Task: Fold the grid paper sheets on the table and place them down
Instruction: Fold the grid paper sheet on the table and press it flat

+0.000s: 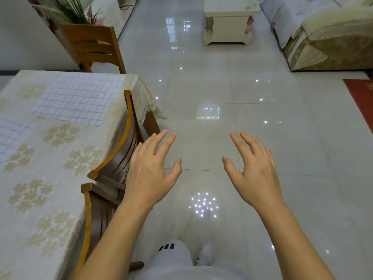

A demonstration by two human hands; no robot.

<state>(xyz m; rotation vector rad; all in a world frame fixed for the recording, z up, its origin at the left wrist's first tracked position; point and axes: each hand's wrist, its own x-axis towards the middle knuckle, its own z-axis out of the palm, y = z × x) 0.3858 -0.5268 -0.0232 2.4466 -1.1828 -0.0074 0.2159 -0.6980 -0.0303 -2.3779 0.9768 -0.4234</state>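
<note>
Two grid paper sheets lie flat on the table at the left, which wears a cream flowered cloth. One grid paper sheet is near the table's far end; the second grid sheet is cut off by the left edge of view. My left hand and my right hand are held out over the tiled floor, palms down, fingers spread, holding nothing. Both hands are to the right of the table and apart from the sheets.
Two wooden chairs are tucked against the table's right side, just left of my left hand. A third chair stands at the table's far end. Ahead are a cream coffee table, a sofa and a red rug.
</note>
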